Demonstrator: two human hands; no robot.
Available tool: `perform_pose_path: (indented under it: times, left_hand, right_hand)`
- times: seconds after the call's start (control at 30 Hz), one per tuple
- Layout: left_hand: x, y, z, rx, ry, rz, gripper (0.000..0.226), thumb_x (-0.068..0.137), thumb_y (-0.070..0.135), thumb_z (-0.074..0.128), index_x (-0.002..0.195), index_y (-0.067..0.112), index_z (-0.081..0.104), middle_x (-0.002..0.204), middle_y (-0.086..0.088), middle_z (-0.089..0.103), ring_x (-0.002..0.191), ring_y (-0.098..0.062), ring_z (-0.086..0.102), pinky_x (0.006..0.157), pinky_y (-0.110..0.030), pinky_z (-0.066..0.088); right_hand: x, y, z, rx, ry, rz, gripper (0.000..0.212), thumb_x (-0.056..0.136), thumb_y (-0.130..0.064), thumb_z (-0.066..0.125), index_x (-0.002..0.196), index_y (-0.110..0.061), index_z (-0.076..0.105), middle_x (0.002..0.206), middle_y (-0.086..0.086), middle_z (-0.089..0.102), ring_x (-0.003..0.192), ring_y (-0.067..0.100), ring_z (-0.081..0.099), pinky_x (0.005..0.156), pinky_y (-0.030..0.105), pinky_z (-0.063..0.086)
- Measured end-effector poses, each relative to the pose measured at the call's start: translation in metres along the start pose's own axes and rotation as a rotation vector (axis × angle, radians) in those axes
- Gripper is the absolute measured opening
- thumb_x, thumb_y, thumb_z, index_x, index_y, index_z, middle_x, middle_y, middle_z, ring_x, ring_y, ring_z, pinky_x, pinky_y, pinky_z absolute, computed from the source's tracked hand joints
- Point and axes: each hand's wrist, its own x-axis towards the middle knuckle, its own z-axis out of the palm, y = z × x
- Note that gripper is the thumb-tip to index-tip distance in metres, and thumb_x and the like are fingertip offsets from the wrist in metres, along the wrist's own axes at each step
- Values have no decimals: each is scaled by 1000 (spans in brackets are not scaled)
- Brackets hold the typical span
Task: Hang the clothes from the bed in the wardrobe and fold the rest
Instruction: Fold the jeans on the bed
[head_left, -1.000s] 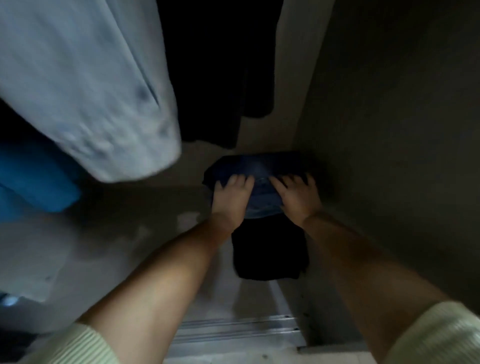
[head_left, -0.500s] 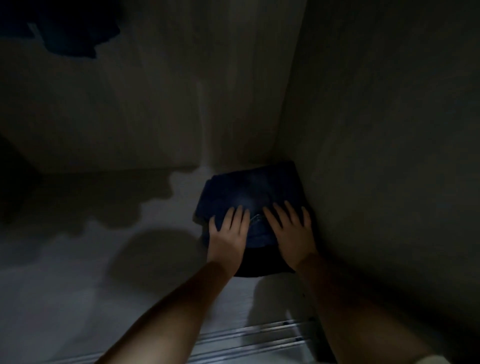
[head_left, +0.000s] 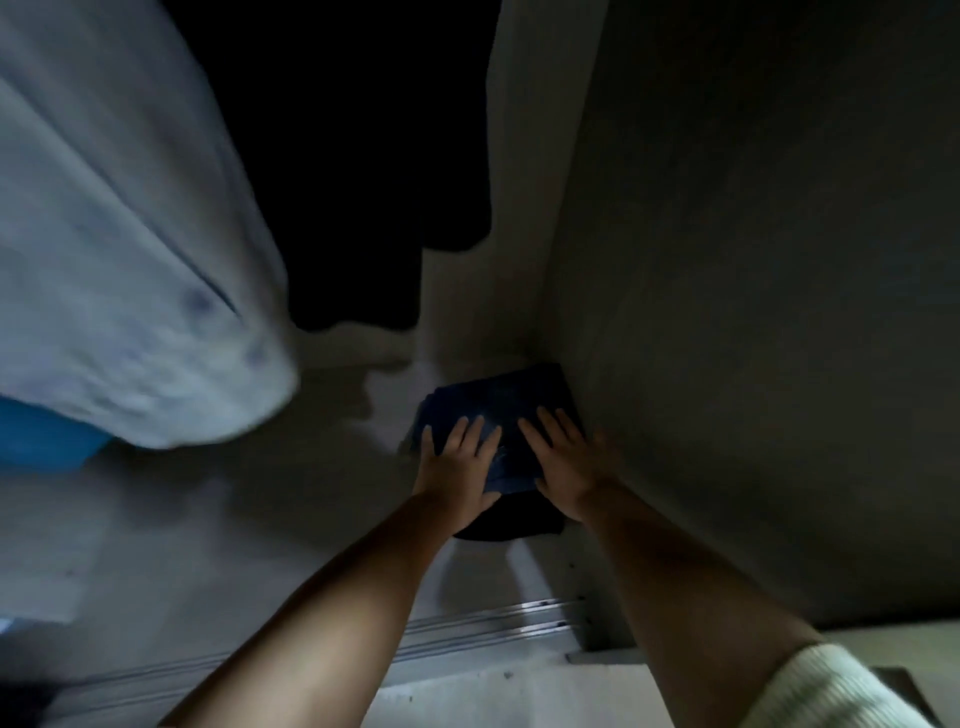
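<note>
Dim wardrobe interior. Folded dark blue jeans (head_left: 498, 410) sit on the wardrobe floor (head_left: 260, 519), in the back right corner against the side wall (head_left: 753, 312), atop a darker folded garment (head_left: 511, 519). Left hand (head_left: 457, 467) and right hand (head_left: 563, 462) lie flat on the jeans, fingers straight, side by side, not touching. Pale blue shirt (head_left: 119, 260) and black garment (head_left: 337, 156) hang above left; sliding track (head_left: 493, 623) at front

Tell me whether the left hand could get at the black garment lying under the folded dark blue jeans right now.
Probably yes. The left hand rests flat on the folded dark blue jeans, and the black garment sticks out uncovered just beside its wrist, with nothing between.
</note>
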Motion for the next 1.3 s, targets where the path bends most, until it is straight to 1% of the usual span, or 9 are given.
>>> perform_pose_path:
  times: [0.1,0.23,0.33,0.47,0.57,0.77,1.0,1.17,1.3]
  left_hand:
    - [-32,8,-70,-40,5,8,78,95,49,44,153,20,0,161,-5,-1,147,-22,0,115,-54,8]
    - [-66,15,-158,-54,13,14,74,95,46,45,152,19,7,160,-5,8,147,-22,8,116,-51,12]
    - [-94,19,-214,-50,4,10,70,93,46,48,149,16,19,154,-8,26,141,-25,25,111,-49,23]
    - [-138,22,-271,-198,-132,15,53,94,41,49,137,13,37,133,-11,51,119,-30,50,88,-35,42]
    - [-175,22,-299,-269,-231,60,43,95,38,48,128,10,44,128,-12,55,114,-31,55,80,-32,42]
    - [-217,16,-330,-230,-254,91,34,93,38,51,118,16,54,115,-12,62,100,-31,61,81,-34,49]
    - [-242,59,-376,-99,-269,380,43,93,44,50,129,20,49,121,-8,60,107,-29,59,77,-33,46]
    - [-266,127,-396,-2,-310,680,42,95,44,46,128,17,50,123,-6,58,111,-28,56,85,-36,48]
    - [-277,185,-411,26,-246,837,43,96,43,44,130,18,48,129,-5,53,116,-27,52,94,-39,45]
  right_hand:
    - [-32,4,-69,17,-7,19,66,99,-32,42,153,-24,6,160,5,1,147,25,6,114,51,14]
    - [-75,6,-153,-72,-59,67,52,99,-34,39,147,-19,24,148,9,32,137,26,29,113,55,16]
    - [-110,7,-207,-19,-173,109,46,101,-30,35,144,-16,29,145,9,36,133,26,35,112,55,19]
    - [-163,10,-265,215,-173,117,38,102,-30,33,133,-11,41,137,13,46,123,31,48,101,44,36]
    - [-204,6,-295,313,-157,106,40,103,-35,29,131,-9,43,131,16,52,117,34,53,89,39,44]
    - [-261,-6,-325,418,-185,191,43,103,-39,28,132,-11,46,133,14,52,117,33,54,89,36,44]
    - [-346,7,-337,461,-164,412,41,101,-39,33,129,-17,53,128,9,58,117,31,56,89,35,45]
    - [-414,45,-333,494,-167,759,34,98,-30,38,120,-17,61,120,5,63,110,27,60,81,33,43]
    - [-474,74,-326,465,-215,873,36,101,-30,34,124,-17,59,127,5,59,116,27,56,85,34,43]
